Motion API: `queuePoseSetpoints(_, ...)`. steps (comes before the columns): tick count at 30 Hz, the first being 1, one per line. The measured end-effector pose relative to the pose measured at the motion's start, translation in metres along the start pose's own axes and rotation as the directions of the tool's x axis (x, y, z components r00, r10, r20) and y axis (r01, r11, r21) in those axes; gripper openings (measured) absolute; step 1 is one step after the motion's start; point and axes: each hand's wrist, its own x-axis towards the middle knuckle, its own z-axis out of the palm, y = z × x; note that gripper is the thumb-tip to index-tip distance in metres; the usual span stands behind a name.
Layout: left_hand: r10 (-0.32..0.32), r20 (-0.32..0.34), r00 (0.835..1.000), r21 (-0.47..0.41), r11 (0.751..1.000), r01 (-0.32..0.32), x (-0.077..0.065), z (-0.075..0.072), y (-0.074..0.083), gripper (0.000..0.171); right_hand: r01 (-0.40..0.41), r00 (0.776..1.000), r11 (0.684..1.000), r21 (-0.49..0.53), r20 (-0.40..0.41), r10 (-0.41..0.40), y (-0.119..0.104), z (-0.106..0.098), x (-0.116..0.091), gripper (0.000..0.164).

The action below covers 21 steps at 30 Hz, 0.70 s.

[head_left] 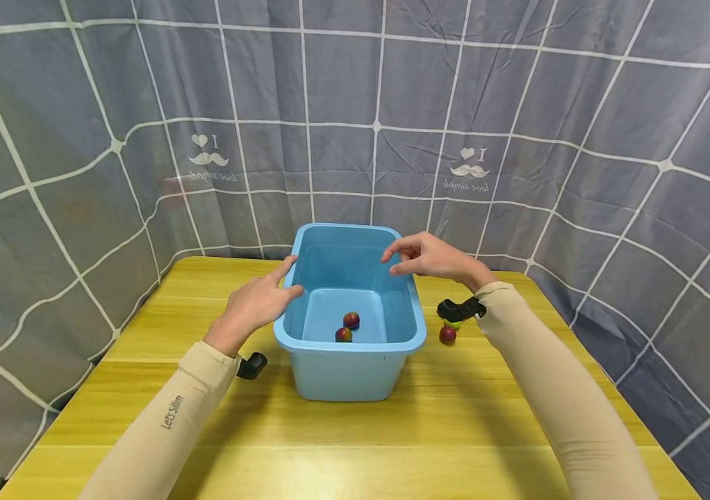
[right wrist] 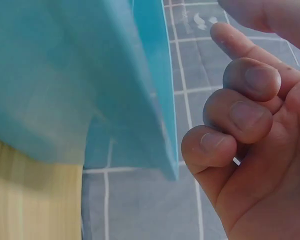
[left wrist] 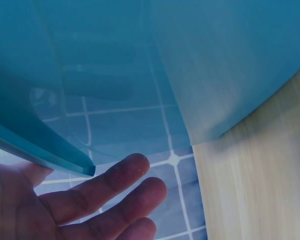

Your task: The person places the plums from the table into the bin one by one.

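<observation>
Tbl [head_left: 349, 451]: L hand [head_left: 261, 300] @ bin rim [head_left: 355, 346]

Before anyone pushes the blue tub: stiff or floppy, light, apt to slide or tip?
The blue tub is probably fairly stiff and light: its plastic-looking walls hold their shape under a wide rim. Pushed low, it would likely slide rather than tip, standing level on the smooth-looking table. The two round fruits inside may roll.

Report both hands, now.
Left hand: open, relaxed, at the left side of the blue tub.
Right hand: open, loosely curled, holding nothing, at the tub's right side.
</observation>
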Motion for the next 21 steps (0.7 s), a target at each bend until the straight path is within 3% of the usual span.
queuePoseSetpoints(5,-0.001,0.006,1.000,-0.003,1.000,0.001,0.000,-0.001,0.000,0.075,-0.038,0.998,0.998,0.058,-0.050,0.041,0.015,-0.005,-0.018,0.032)
queuePoseSetpoints(12,-0.004,0.009,1.000,-0.001,1.000,0.004,-0.001,-0.002,0.001,0.074,-0.071,0.991,0.987,0.143,-0.103,0.086,0.043,-0.011,-0.040,0.029)
queuePoseSetpoints(21,0.000,0.010,1.000,-0.003,1.000,0.000,-0.001,-0.001,0.001,0.075,-0.102,0.979,0.977,0.188,-0.154,0.132,0.077,-0.011,-0.061,0.033)
